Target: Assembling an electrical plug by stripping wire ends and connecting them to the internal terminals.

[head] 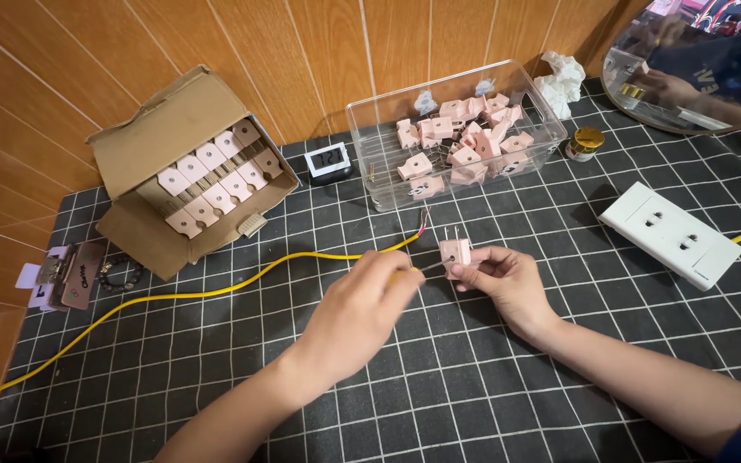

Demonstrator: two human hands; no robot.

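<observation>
My right hand (508, 279) pinches a small pink plug (454, 251) with its two metal prongs pointing up. My left hand (362, 313) is closed around a thin tool with a yellow handle whose metal tip (433, 266) touches the plug's side. A yellow cable (216, 291) runs across the checked cloth from the left and ends in bare wire strands (423, 225) just above my left hand.
A clear plastic bin (370, 150) at the back holds several pink plugs. An open cardboard box (165, 129) with rows of plugs stands at the left. A white socket strip (671, 233) lies at the right. A small digital clock (328, 160), a small jar (586, 142) and a mirror (696, 60) are behind.
</observation>
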